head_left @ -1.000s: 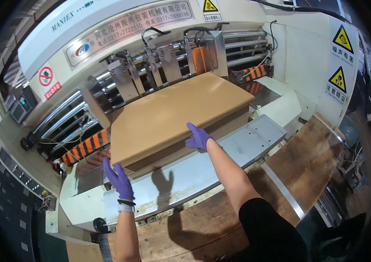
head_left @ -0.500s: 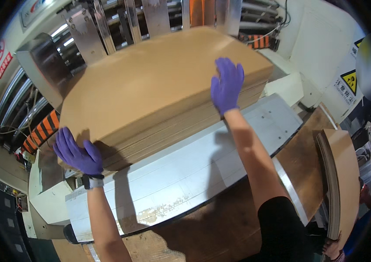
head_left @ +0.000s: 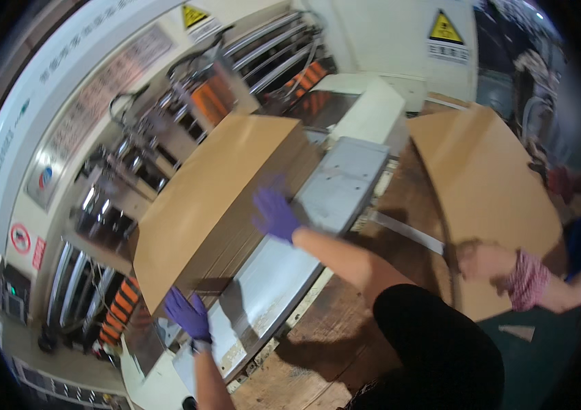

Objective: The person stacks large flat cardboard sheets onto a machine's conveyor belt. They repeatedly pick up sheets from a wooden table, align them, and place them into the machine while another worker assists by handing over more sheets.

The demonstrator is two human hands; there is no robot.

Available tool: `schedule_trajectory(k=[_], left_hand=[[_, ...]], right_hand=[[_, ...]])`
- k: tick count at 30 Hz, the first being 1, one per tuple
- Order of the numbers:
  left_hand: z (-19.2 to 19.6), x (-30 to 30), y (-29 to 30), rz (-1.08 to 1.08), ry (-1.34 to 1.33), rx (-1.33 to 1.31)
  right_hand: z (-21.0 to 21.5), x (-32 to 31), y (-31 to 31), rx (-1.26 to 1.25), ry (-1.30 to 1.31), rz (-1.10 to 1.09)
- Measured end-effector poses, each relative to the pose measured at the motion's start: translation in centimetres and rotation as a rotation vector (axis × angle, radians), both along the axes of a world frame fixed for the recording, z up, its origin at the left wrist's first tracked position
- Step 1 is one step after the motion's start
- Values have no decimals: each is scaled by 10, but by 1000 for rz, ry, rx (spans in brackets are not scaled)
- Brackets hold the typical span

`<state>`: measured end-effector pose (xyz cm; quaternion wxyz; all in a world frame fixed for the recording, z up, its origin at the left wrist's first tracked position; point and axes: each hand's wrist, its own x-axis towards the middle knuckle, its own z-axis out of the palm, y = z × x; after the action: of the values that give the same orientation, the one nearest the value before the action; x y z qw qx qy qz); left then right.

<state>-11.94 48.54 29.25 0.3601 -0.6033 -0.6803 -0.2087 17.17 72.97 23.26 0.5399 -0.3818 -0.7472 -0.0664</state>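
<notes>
A thick stack of brown cardboard sheets (head_left: 215,184) lies on the machine's grey metal feed table (head_left: 345,178). My left hand (head_left: 186,314), in a purple glove, has its fingers spread at the stack's near left corner. My right hand (head_left: 275,213), also in a purple glove, hovers open by the stack's near edge, a little blurred. Neither hand holds anything.
Another person's gloved hand and patterned sleeve (head_left: 502,270) hold a second large cardboard sheet (head_left: 482,184) at the right. The machine (head_left: 167,102) with rollers and orange guards stands behind the stack. A wooden floor (head_left: 318,342) lies under me.
My view has swung to the right and tilted. My right hand has come off the top of the stack toward its near edge. A second person with a cardboard sheet has come into view.
</notes>
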Motion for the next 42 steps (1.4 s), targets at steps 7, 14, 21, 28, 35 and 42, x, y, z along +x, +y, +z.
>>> schedule_trajectory(k=[7,14,21,28,35,42], left_hand=[[-151,288,-209,-476,-448,-270],[-170,368,-289,-624,-1002,-847],[-126,347,-222,-502,-839,-440],[-190,318,-91,-699,-740,-669],[-197,352,-75,-613,-1899,-786],[-168,346,-98,-405,-1503,-884]], right_hand=[[-221,149,-349,-1057,725,848],[-25,374,-450,-1152,688,249],[-48,504,-497,-611,520,-753],[-100,548,-514,-1063,1471,-200],[-129,563,-514,-1185,1776,519],[-110,536,-540,-1226,1711,365]])
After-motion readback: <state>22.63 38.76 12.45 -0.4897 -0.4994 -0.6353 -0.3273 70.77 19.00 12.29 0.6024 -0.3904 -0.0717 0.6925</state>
